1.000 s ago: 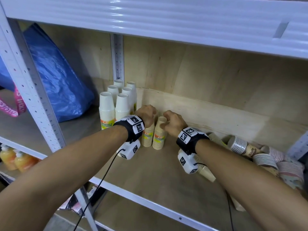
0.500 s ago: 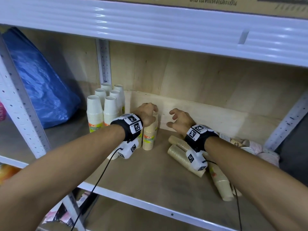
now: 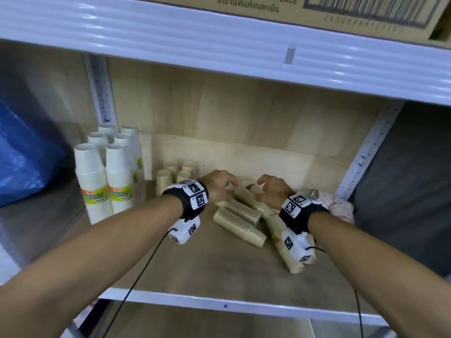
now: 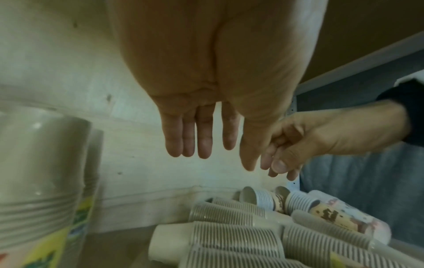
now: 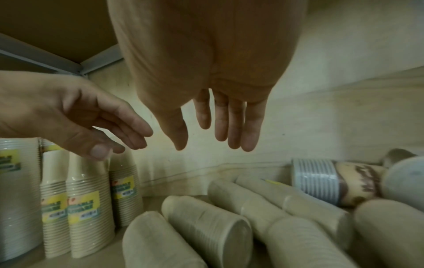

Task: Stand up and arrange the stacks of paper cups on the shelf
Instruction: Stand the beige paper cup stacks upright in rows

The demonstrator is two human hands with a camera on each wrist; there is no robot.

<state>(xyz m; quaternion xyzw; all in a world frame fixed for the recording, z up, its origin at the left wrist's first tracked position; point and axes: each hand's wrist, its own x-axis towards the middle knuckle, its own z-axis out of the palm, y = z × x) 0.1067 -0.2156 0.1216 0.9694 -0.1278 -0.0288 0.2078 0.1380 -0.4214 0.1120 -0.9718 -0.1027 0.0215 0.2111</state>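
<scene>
Several tall white cup stacks stand at the shelf's back left, with shorter beige stacks upright beside them. Several beige stacks lie on their sides in the middle of the shelf. My left hand and right hand hover just above these, close together, with fingers loosely spread and holding nothing. The left wrist view shows straight left fingers over the lying stacks. In the right wrist view the right hand's fingers hang above the lying stacks, and the upright beige stacks stand to the left.
Patterned cup stacks lie jumbled at the right by the metal post. A blue bag fills the bay to the left. A cardboard box sits on the shelf above. Bare shelf board lies in front of the cups.
Both hands have let go of the upright beige stacks and moved right, opening above the lying stacks. The view has swung to the right.
</scene>
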